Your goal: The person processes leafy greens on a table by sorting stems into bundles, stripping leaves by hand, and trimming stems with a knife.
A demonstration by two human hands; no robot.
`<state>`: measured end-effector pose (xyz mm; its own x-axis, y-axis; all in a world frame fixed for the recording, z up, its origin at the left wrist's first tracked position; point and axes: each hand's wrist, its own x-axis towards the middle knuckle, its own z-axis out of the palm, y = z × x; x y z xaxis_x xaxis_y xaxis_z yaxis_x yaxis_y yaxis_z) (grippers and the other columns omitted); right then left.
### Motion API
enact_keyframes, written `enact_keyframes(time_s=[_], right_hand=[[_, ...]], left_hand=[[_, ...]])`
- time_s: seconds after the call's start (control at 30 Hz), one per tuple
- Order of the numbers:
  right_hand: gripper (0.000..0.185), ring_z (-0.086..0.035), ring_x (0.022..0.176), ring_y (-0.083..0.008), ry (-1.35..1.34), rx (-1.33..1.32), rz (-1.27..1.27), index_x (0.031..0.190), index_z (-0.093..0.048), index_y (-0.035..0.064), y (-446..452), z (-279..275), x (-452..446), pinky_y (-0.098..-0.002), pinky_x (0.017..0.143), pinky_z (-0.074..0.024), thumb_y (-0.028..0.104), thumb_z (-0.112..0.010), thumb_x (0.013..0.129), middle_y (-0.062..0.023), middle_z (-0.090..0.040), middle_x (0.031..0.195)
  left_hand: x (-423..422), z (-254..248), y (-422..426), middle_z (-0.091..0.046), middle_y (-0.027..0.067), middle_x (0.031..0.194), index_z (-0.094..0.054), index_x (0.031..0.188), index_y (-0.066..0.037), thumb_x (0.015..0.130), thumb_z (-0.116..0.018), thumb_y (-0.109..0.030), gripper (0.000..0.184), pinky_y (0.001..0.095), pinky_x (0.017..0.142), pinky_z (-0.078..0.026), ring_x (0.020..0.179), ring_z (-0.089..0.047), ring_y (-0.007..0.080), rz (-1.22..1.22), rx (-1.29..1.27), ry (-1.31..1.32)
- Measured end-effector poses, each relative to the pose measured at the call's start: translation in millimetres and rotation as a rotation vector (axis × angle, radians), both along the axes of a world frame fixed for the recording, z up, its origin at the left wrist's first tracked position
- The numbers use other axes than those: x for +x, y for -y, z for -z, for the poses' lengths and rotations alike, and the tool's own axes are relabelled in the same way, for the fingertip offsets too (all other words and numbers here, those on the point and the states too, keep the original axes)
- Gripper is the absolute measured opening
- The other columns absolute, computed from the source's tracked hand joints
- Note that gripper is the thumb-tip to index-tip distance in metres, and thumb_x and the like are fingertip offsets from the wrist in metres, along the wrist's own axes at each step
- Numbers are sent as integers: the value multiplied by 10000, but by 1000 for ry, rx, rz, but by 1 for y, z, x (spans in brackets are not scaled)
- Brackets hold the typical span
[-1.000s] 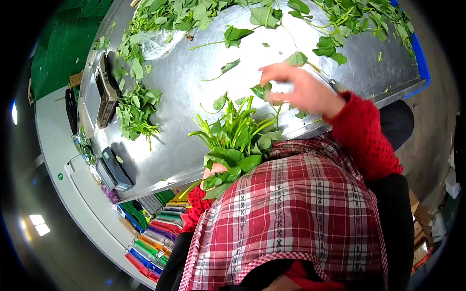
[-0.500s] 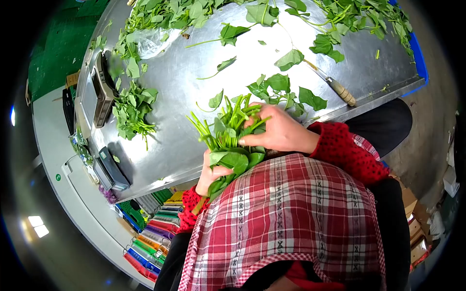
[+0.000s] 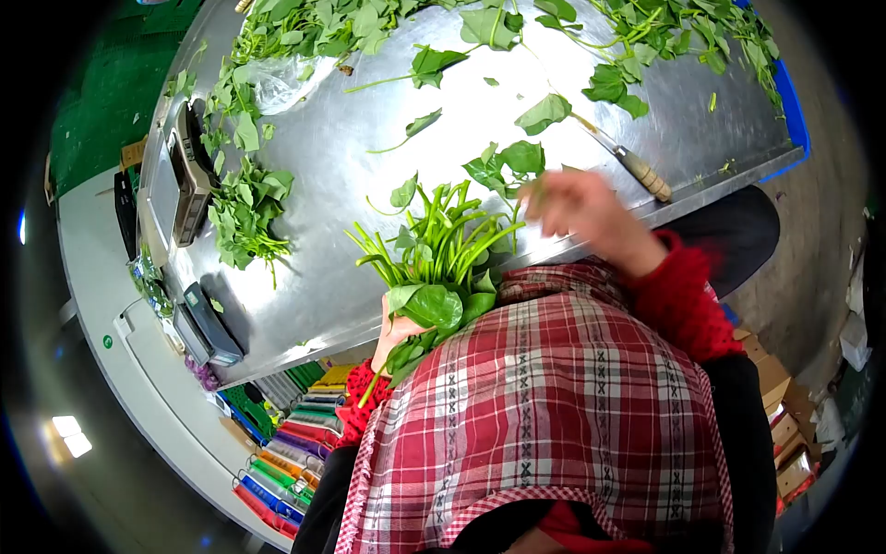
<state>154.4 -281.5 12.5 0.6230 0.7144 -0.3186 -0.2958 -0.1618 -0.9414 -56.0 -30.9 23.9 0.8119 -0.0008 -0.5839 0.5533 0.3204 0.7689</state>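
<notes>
My left hand (image 3: 395, 334) is wrapped round a bunch of leafy greens (image 3: 434, 263), its cut stems pointing up and away from me and its leaves hanging towards my apron. Much of that hand is hidden under the leaves. My right hand (image 3: 586, 214) is apart from the bunch, over the table's near edge, its fingers smeared by motion. Beyond it lie loose leaves (image 3: 520, 159) on the metal table (image 3: 341, 203). To its right rests a knife (image 3: 641, 174) with a wooden handle. A smaller bunch of greens (image 3: 247, 212) lies on the left.
Heaps of greens (image 3: 318, 26) cover the far side, with a clear plastic bag (image 3: 280, 85) beside them. A scale (image 3: 187, 175) and a dark device (image 3: 210, 325) stand along the left edge. Coloured folders (image 3: 277, 480) are below left, cardboard boxes (image 3: 771, 374) at right.
My right hand has left the stems and moved right, away from the bunch. My left hand keeps its hold, and the stems now stand fully in sight.
</notes>
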Motion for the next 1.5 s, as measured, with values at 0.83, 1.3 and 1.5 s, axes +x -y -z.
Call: enact_keyframes(time_s=[0.83,1.3,1.5], right_hand=[[285,-588,641,-164,80,214,-681,957,-637,-35,-64,32,-23,-302,638,-481,239,-562,927,-93,-618,718],[952,-486,1195,-429,748,-596,-173,1445,-287,64,11,9,39,-447,976,-439,261,-808,673,-260,-353,1420],[916,-477,1244,-246,-239,373,-198,1418,-319,-3,-44,-16,-6,-370,1066,-355,379,-793,733,-170,-457,1374]], left_hand=[[-12,-13,-5,-621,64,1084,-525,1208,14,651,-747,-118,614,300,877,-465,974,-599,152,-9,-25,-116],[6,-4,-3,-607,71,1122,-502,1235,10,647,-766,-159,666,304,890,-461,1004,-589,154,9,-39,-96],[31,-22,6,-605,69,1124,-501,1240,8,658,-767,-200,672,307,899,-458,1011,-588,157,34,64,7]])
